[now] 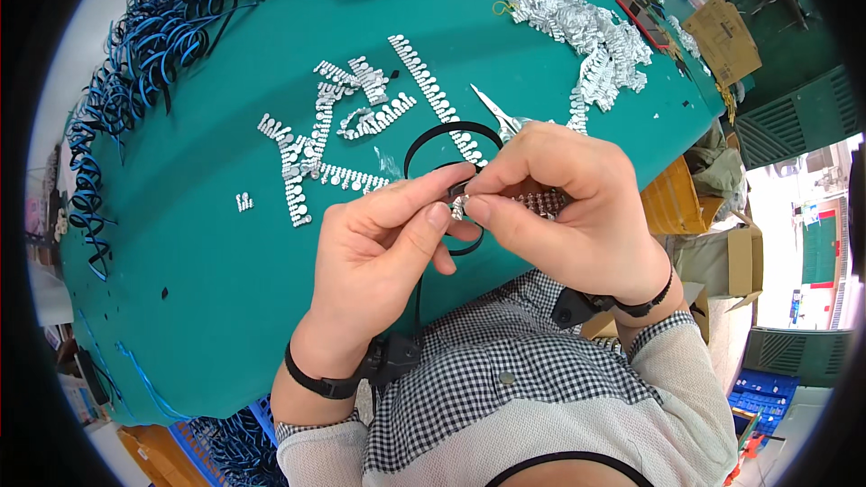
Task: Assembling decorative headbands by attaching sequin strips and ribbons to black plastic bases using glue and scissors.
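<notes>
Above the green table my two hands meet, with fingertips pinched close together. My left hand (365, 248) is closed on a narrow black strap (433, 133), which curls in a loop above and below the fingers. A short strip of silvery-white beaded trim (458, 208) shows between both hands' fingertips. My right hand (586, 207) is closed on this trim, and more of it shows beneath the palm. The exact joint of strap and trim is hidden by the fingers. Just beyond my right hand lie scissors (502, 117), points facing away from me.
Loose trim pieces (320, 131) lie at mid-table, beside a long straight strip (424, 81). Coiled blue-and-black straps (153, 45) line the left and far-left edge. A heap of trim (600, 45) lies far right, near a red-edged phone (642, 22). Cardboard boxes (722, 41) stand beyond the table.
</notes>
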Demonstrator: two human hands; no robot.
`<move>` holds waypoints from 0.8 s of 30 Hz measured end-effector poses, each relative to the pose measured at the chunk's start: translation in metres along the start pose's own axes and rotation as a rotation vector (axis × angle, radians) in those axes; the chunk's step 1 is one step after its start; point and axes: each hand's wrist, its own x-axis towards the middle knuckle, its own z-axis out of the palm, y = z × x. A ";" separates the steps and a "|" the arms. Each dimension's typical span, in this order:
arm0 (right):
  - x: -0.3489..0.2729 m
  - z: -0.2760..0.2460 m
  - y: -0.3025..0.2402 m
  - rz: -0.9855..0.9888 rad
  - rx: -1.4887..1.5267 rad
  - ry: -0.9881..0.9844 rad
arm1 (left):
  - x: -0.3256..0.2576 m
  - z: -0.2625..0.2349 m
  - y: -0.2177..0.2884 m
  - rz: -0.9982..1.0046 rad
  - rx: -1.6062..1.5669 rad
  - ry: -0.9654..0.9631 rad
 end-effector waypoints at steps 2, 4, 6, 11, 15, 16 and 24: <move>0.000 0.002 0.001 0.049 0.033 0.029 | 0.000 0.000 0.000 0.012 0.006 0.003; 0.001 0.002 0.004 -0.043 -0.024 0.038 | 0.000 -0.002 -0.001 0.012 0.017 -0.005; 0.000 0.005 0.003 -0.014 -0.005 0.050 | 0.000 -0.002 -0.002 0.014 0.028 -0.012; 0.000 0.007 0.005 -0.010 -0.010 0.080 | -0.001 0.001 0.002 -0.002 0.007 0.005; 0.001 0.006 0.003 -0.036 -0.092 0.047 | 0.000 0.000 0.001 0.002 -0.003 0.026; 0.001 0.006 0.003 -0.044 -0.106 0.043 | -0.001 -0.001 0.000 -0.007 0.017 0.035; 0.002 0.003 -0.001 -0.075 -0.167 0.001 | 0.000 -0.001 0.002 0.013 0.040 0.086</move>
